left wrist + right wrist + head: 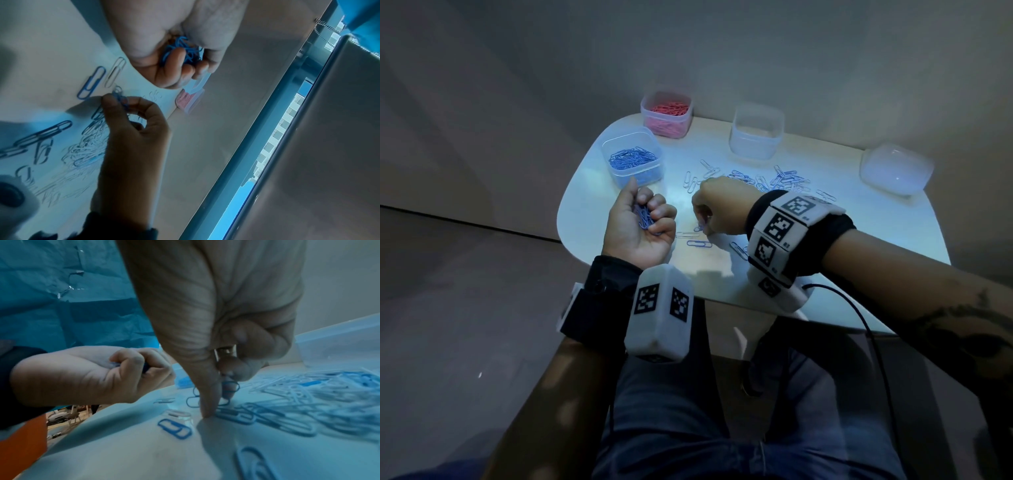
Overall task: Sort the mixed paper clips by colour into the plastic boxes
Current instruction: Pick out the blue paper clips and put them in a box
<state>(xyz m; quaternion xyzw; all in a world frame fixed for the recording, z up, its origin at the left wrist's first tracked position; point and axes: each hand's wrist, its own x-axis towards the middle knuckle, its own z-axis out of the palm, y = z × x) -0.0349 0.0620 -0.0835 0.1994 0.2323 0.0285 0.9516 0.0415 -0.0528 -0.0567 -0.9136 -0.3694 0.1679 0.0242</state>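
My left hand (643,222) lies palm up near the table's front left, fingers curled round a bunch of blue paper clips (644,216) (183,48). My right hand (709,212) reaches down beside it and pinches a blue clip (701,226) (230,387) between thumb and fingertips at the table top. A mixed pile of blue and white clips (774,180) lies behind the right hand. The box of blue clips (632,161) stands at the left, the box of pink clips (667,111) behind it.
An empty clear box (755,135) stands at the back, and another clear container (895,169) at the right edge. Loose clips (698,244) lie between the hands, one blue and one white. The small white table (859,233) ends just before my lap.
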